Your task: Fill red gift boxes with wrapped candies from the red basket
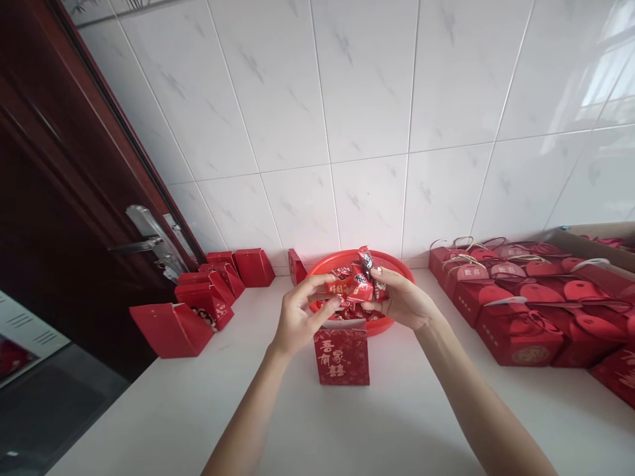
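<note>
My left hand [302,311] is closed, thumb and fingers pinching a red-wrapped candy [338,287] with gold lettering. Beside it my right hand [405,297] curls around several wrapped candies, a dark-and-red one [366,259] poking up by the fingertips. Both hands are over the red plastic basket [404,263], which has more red-wrapped candies in it. In front of the basket stands a red gift box [342,357] with gold characters, its top just under my hands. The hands partly hide the box's opening.
Several open red boxes [171,330] stand at the left along the wall. On the right are rows of closed red boxes [520,334] with string ties, and a cardboard carton [600,231] behind them. A tiled wall [367,119] backs the white table [223,396]; a dark door [64,165] is at left.
</note>
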Demonstrator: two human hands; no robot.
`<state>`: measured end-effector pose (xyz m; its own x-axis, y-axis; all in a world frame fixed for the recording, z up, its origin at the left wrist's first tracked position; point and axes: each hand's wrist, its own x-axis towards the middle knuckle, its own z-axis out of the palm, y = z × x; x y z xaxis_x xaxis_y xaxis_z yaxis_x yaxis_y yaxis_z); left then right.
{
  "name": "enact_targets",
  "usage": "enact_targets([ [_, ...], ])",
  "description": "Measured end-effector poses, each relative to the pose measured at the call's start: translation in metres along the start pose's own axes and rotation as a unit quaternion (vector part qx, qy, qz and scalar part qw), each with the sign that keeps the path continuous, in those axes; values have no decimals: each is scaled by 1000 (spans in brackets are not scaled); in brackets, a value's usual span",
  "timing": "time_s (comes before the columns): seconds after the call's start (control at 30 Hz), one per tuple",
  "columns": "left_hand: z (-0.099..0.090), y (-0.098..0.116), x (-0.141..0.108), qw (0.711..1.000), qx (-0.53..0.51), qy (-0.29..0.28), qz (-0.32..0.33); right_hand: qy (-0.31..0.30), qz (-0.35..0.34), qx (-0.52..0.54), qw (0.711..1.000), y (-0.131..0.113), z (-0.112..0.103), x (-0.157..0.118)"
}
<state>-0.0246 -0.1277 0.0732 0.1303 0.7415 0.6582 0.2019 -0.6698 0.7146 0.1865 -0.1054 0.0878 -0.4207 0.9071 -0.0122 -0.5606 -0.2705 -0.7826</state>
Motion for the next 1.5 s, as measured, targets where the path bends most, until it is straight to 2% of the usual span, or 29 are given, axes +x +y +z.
enact_targets([
  [0.1,3,-4,-1,998,-6,29,-60,13,6,10,1000,2,1,2],
  [0.2,3,-6,-1,995,-23,23,-91,14,11,13,1000,5,0,3],
  [0.3,2,-5,-1,993,-42,14,-108,15,14,6,1000,7,-1,5],
  [0.67,13,-17,-2,972,-169,50,-156,31,20,12,999,10,4,6],
  [0.73,6,-14,0,978,-138,33,-152,27,9,0,1000,8,3,5],
  [0.83,-15,-7,4,993,-33,-19,-115,19,-9,-34,999,3,-2,3],
  [0.93,-36,-4,3,982,76,-141,-98,3,-12,-75,997,-2,-8,1],
  [1.0,-42,-5,1,963,114,-220,-108,-16,-6,-103,995,-4,-11,0],
  [1.03,-42,-7,-1,956,119,-242,-114,-27,-2,-115,993,-5,-12,-1],
  [1.1,-36,-11,-3,953,106,-251,-131,-47,7,-140,989,-5,-12,-2],
  [1.23,-21,-22,-4,954,71,-214,-198,-62,19,-180,981,-3,-13,-1],
  [1.33,-18,-24,-3,948,61,-201,-240,-64,24,-206,976,-2,-14,0],
  [1.5,-26,-17,-2,935,39,-260,-239,-72,29,-267,961,1,-14,2],
])
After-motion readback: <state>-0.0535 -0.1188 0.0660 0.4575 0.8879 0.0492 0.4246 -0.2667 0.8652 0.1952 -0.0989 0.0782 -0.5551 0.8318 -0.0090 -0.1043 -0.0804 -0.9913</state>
